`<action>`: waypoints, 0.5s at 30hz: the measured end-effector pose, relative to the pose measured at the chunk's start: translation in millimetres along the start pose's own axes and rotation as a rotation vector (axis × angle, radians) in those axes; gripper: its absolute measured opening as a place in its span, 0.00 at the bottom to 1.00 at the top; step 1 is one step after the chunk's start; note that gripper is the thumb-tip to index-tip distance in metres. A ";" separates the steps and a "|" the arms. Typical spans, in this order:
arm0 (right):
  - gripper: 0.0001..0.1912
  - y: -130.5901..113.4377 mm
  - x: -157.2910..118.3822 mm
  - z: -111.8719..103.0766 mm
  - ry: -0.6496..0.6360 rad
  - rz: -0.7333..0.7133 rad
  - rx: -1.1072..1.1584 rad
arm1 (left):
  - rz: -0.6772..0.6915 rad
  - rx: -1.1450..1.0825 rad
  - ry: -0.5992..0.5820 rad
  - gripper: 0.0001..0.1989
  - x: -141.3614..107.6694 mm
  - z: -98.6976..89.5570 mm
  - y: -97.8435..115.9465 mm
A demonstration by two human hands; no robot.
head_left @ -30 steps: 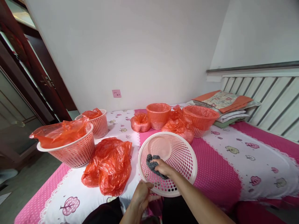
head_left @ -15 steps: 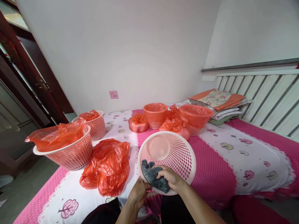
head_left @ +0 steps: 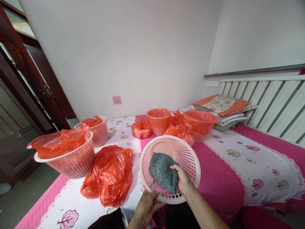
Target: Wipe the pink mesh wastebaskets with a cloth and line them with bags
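A pale pink plastic basket (head_left: 194, 156) is tipped toward me, its mouth facing my body. My left hand (head_left: 149, 202) grips its near rim at the lower left, thumb over the edge. In my right hand (head_left: 182, 178) is a grey fuzzy cloth (head_left: 163, 171), pinched at its right side and held over the basket's opening. The cloth covers part of the inner wall and base. Whether it touches the basket wall I cannot tell. To the left of the basket lies a crumpled red plastic bag (head_left: 111, 175) on the bed.
A basket lined with red plastic (head_left: 78, 162) stands at the left, a smaller one (head_left: 101, 132) behind it. Toward the wall are two more lined baskets (head_left: 158, 119) (head_left: 200, 124) and filled red bags (head_left: 141, 128). Folded bedding (head_left: 224, 108) lies by the white headboard (head_left: 269, 101).
The grey cloth has gone from bunched up at the near rim to spread out over the basket's opening. My right hand has moved slightly right; my left hand stays at the rim.
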State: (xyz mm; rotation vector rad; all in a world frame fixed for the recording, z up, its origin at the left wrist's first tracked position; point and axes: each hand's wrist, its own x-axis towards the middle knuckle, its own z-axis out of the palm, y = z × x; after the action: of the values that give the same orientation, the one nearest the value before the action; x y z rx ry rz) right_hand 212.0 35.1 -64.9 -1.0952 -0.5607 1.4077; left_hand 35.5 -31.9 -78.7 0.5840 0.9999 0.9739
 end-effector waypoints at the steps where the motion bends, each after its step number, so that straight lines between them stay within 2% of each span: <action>1: 0.17 -7.2 6.3 -2.7 0.088 -0.080 0.020 | 0.019 -0.007 0.006 0.14 0.9 -1.5 0.3; 3: 0.20 -21.6 20.5 -4.8 0.174 -0.279 -0.063 | 0.051 -0.025 -0.009 0.20 1.2 -1.0 0.9; 5: 0.21 -32.7 36.3 -0.6 0.176 -0.493 -0.299 | 0.064 -0.049 -0.045 0.26 0.2 3.6 1.6; 7: 0.19 -37.8 53.6 9.9 0.161 -0.644 -0.540 | 0.057 -0.066 -0.060 0.29 -1.1 9.7 3.0; 11: 0.20 -26.6 87.6 40.0 0.126 -0.731 -0.797 | -0.013 -0.047 -0.045 0.24 -3.0 14.5 5.5; 15: 0.21 9.1 107.6 60.0 -0.001 -0.672 -1.084 | -0.096 -0.026 -0.014 0.21 -3.3 8.7 3.0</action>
State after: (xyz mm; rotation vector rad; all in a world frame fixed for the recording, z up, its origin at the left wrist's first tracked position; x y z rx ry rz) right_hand 172.2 151.4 -76.9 -1.5059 -1.6188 0.4455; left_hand 41.4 -33.2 -71.0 0.5161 0.9929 0.8957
